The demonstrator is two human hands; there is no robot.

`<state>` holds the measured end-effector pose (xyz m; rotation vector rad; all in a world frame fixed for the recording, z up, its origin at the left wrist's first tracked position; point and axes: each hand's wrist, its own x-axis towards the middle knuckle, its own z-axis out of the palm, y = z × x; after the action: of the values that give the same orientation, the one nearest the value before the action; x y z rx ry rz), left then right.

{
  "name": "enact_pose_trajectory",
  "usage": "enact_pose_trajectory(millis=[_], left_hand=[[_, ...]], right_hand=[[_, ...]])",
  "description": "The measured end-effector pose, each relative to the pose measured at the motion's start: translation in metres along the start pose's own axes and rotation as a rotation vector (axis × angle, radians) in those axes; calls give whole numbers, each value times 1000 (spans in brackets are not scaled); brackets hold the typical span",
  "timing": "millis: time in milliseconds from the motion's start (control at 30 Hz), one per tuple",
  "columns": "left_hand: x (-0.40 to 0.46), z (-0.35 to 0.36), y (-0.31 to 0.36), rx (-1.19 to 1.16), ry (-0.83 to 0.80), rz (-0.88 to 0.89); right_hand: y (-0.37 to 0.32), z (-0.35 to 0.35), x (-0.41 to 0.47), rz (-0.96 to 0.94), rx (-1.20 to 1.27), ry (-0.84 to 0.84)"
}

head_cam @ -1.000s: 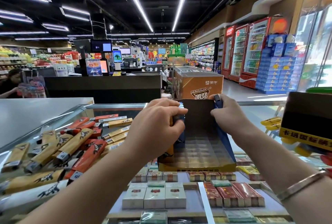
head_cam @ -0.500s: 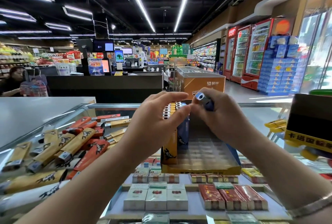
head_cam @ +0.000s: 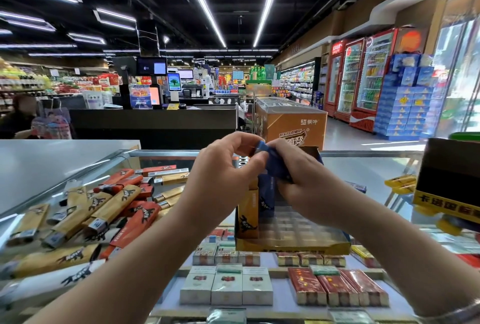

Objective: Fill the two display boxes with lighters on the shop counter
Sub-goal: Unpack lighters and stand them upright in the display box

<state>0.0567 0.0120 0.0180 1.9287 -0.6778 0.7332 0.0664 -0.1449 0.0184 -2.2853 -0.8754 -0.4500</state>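
The job looks barely started. The display box (head_cam: 293, 230) standing on the glass desk (head_cam: 363, 168) near its front edge has only a short row of lighters (head_cam: 255, 201) upright along its left wall, and the rest of its tray is bare. A second box (head_cam: 452, 181) sits at the desk's right edge; I cannot see inside it. A big heap of loose lighters (head_cam: 85, 214) waits toward the left edge. Above the box's back wall, both hands meet on one blue lighter (head_cam: 272, 165): the right hand (head_cam: 306, 186) wraps its body, the left hand (head_cam: 228, 170) pinches its top end.
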Motion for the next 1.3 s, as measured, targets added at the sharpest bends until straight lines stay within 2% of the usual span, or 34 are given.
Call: enact_pose_trajectory(millis=[100, 200, 300, 400, 567, 733, 900, 1300], left_hand=[[1, 0, 0, -9, 21, 18], [3, -1, -1, -22, 71, 37], [4, -2, -3, -7, 104, 42], [4, -3, -5, 11, 117, 38], [5, -4, -3, 2, 136, 41], [1, -1, 1, -24, 46, 97], [-1, 2, -1, 130, -12, 186], [-5, 5, 4, 352, -28, 301]], right_hand=[[1, -5, 2, -9, 24, 38], [6, -14, 4, 12, -3, 188], [15, -20, 5, 169, 72, 326], [25, -20, 6, 352, 194, 323], [44, -23, 9, 496, 246, 496], [58, -18, 5, 624, 312, 299], [65, -14, 7, 604, 167, 286], [65, -11, 8, 571, 117, 248]])
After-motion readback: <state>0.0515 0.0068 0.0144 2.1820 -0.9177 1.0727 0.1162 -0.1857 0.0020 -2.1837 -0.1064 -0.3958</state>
